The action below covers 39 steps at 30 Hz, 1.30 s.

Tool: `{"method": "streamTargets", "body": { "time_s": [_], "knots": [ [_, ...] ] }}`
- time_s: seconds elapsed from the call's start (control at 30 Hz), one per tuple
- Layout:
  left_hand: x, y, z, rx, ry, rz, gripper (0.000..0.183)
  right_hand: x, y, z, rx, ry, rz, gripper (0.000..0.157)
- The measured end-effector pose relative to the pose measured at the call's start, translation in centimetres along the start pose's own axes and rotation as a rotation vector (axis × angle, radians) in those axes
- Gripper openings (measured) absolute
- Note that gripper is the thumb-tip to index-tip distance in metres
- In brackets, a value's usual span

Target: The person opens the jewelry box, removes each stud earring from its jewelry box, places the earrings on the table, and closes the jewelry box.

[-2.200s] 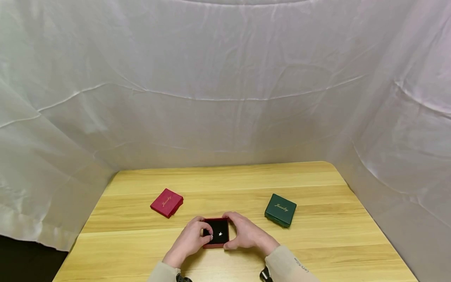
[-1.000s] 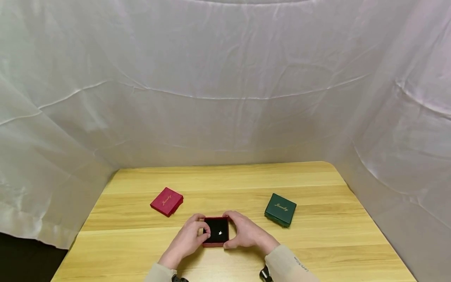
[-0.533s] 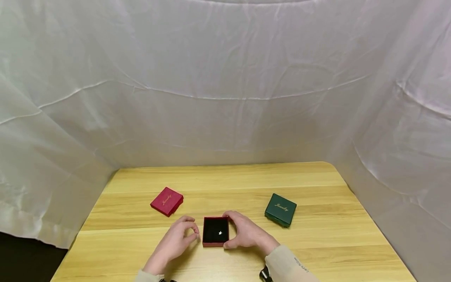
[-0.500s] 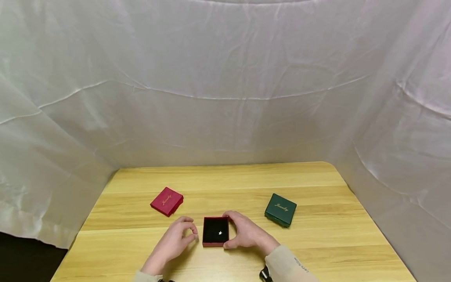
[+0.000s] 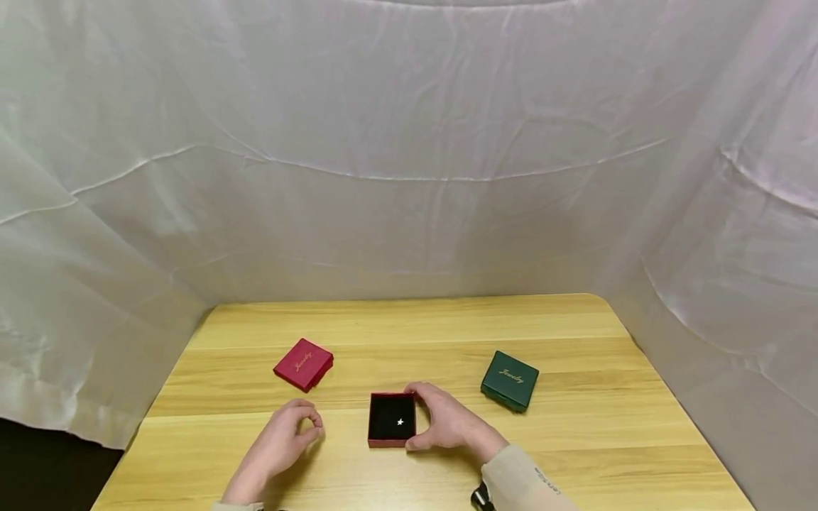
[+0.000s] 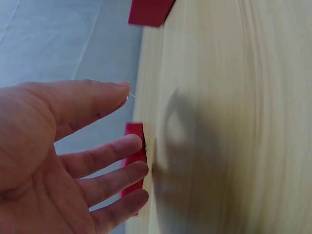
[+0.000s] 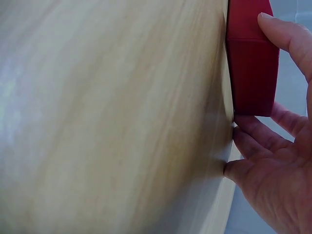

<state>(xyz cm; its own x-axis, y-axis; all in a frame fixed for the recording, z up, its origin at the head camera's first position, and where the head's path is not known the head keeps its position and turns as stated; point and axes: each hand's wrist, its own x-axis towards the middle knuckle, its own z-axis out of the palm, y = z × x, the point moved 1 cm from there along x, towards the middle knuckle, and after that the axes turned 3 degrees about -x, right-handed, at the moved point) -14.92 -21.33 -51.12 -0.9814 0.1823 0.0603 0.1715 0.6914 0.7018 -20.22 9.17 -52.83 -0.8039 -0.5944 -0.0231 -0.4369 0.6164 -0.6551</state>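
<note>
An uncovered dark red jewelry box point(image 5: 387, 443) with a black lining sits at the front middle of the table. On its lining lies a small silver star-shaped earring point(image 5: 400, 421). My right hand point(image 5: 450, 424) holds the box by its right side, thumb at the front corner and fingers at the back. Left of the box, above the table, is my left hand point(image 5: 277, 441). Its thumb and index finger pinch a tiny stud earring point(image 6: 130, 94), whose thin post sticks out in the left wrist view; the rest of it is mostly hidden by the thumb.
A closed pinkish-red jewelry box point(image 5: 304, 364) lies behind my left hand. A closed dark green jewelry box point(image 5: 510, 381) lies at the right, behind my right hand. Pale cloth point(image 5: 409, 213) hangs around the wooden table point(image 5: 409, 333).
My left hand has lifted the stud earring out of the red box and moved left, away from it. My right hand has stayed on the box.
</note>
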Motion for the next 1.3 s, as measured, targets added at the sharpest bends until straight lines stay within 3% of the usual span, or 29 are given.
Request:
{"method": "streamTargets", "body": {
  "time_s": [0.33,0.63,1.3],
  "knots": [
    [-0.1,-2.1,-1.6,0.051,-0.029,-0.041,0.022,0.0,0.0,0.0,-0.004,-0.001,0.002,0.077],
    [0.4,-2.3,-2.1,0.081,-0.023,-0.112,0.021,0.1,0.0,0.0,-0.001,-0.003,0.004,0.077],
    [0.7,-2.4,-1.6,0.119,0.022,-0.092,0.018,0.0,-0.1,-0.2,0.005,-0.013,0.015,0.078]
  ]
}}
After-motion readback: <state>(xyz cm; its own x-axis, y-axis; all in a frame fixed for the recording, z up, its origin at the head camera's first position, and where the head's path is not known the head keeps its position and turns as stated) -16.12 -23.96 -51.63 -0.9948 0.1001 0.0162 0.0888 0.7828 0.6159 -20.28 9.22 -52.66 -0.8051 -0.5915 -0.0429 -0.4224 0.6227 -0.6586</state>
